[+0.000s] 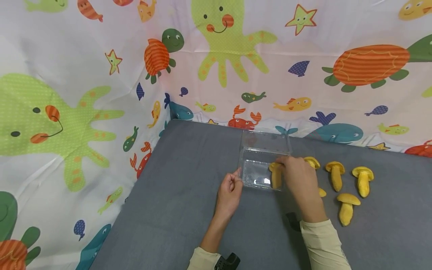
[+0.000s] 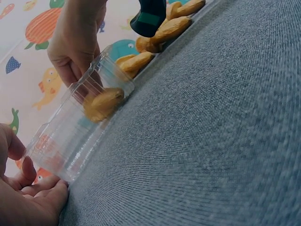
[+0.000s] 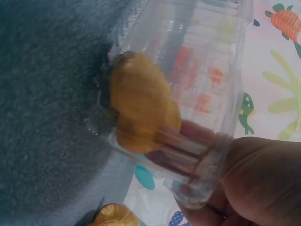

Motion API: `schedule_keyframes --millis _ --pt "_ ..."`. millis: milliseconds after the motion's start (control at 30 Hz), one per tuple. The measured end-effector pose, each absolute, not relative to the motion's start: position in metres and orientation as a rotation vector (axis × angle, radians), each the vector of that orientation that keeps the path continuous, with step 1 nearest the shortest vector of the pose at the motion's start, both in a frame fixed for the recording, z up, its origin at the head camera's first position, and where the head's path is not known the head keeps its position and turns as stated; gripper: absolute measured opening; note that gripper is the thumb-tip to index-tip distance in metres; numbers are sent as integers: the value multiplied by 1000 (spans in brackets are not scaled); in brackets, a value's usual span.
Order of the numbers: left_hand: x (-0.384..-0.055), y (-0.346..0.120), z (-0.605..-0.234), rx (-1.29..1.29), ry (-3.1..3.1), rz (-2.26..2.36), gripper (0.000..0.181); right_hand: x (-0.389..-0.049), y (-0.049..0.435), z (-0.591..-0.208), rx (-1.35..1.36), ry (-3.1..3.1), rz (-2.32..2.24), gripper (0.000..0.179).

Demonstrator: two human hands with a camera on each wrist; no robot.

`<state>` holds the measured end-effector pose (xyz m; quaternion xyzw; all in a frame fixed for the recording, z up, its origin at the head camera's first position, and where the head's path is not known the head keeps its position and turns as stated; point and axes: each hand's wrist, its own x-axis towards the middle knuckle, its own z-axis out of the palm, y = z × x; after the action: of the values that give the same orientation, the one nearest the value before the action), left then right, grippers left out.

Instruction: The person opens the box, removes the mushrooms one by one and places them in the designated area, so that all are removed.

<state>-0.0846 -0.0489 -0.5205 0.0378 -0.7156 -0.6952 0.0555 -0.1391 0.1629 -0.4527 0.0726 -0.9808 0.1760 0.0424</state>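
Note:
A clear plastic clamshell box [image 1: 253, 170] lies on the grey cloth with its lid [image 1: 266, 140] folded open toward the back. My left hand [image 1: 228, 197] pinches the box's near left edge between thumb and fingers. Inside, at the right end, lies a yellow mushroom [image 1: 276, 178], its cap toward the back. Over the right wall reaches my right hand [image 1: 299, 182], fingers down at the cap and holding it. In the right wrist view the mushroom [image 3: 141, 96] shows through the clear wall, with the fingertips partly hidden behind it.
Right of the box lie several more yellow mushrooms, among them one at the far right [image 1: 363, 181] and a nearer one [image 1: 346, 209]. Two others [image 1: 312, 162] are partly covered by my right arm. A curtain printed with sea animals [image 1: 233, 48] borders the table behind and at left.

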Motion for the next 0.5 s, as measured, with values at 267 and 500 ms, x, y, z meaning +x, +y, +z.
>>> schedule_keyframes --millis 267,500 --pt "-83 -48 -521 120 -2161 -2129 9 -138 163 -454 225 -3000 559 16" --pt "-84 -48 -522 117 -2156 -2116 9 -138 166 -455 256 -2948 662 19"
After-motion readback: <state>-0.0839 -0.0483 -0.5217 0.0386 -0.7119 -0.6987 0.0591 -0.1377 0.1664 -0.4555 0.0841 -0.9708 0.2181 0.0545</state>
